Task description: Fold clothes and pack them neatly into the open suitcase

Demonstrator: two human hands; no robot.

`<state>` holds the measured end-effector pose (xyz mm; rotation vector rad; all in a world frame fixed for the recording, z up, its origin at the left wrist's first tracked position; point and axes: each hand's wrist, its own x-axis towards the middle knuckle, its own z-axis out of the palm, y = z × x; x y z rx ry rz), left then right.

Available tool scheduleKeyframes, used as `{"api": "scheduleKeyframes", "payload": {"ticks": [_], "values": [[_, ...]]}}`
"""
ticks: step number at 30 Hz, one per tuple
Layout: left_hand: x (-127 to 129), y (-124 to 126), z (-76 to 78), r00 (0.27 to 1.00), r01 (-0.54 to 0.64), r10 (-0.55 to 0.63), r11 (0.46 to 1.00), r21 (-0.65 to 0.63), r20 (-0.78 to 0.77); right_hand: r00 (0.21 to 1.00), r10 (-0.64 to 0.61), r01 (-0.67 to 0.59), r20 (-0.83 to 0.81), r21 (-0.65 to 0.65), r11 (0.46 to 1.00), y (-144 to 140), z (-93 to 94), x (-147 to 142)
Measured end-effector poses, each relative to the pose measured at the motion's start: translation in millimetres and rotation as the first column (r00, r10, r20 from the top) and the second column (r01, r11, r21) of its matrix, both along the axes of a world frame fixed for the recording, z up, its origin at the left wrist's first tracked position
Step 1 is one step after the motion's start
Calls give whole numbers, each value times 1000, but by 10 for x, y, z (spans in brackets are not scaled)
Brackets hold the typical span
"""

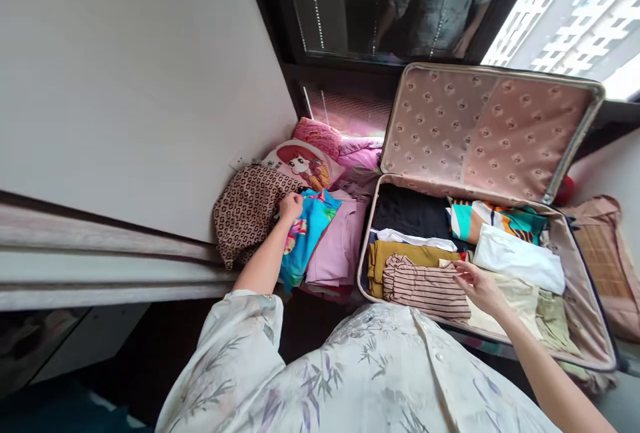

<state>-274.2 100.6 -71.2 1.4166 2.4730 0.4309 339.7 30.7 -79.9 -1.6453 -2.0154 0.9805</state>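
My left hand (291, 207) is closed on the upper left edge of a folded bright blue floral garment (313, 223). That garment lies partly over folded lilac clothes (340, 239). Over an open suitcase (364, 266), my right hand (479, 284) has its fingers stretched out at the right end of a folded pink striped garment (425, 288). Mustard cloth (395, 252) lies behind the stripes. Also packed in the suitcase are black clothes (413, 213), a white folded garment (520, 258), a multicoloured patterned piece (493, 216) and cream cloth (517, 299).
Left of the clothes sits a brown patterned bag-like bundle (250, 209) against the wall. A cushion with a cartoon girl (300, 163) and pink bedding (360, 153) lie behind. The suitcase lid (485, 129) stands raised before the window. A brownish-pink bag (600, 246) lies to the right.
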Motion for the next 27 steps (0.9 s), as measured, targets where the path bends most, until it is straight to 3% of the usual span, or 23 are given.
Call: {"api": "scheduleKeyframes", "payload": {"ticks": [3,5,9,14,19,22,27], "values": [[25,155,99,986,-162,162,987,12,-24,992,-126,126,-7,-27,992,-205,-104,237],[197,104,79,986,-166,167,985,53,-11,983,-186,185,-3,-54,981,-324,-155,366],[842,-252,-79,999,-38,34,981,189,25,946,-305,314,108,-80,946,-417,-204,708],[2009,-859,-136,975,189,-214,945,267,64,858,-411,445,308,-44,895,-191,-210,1354],[3105,-1259,-108,843,449,-472,882,147,257,855,-389,423,342,-28,906,229,-290,1836],[3444,-1370,-155,797,529,-529,844,88,293,849,-376,418,371,-37,908,335,-379,1960],[3606,-1437,-254,813,549,-528,836,-20,244,820,-497,533,285,-62,844,159,-607,2044]]}}
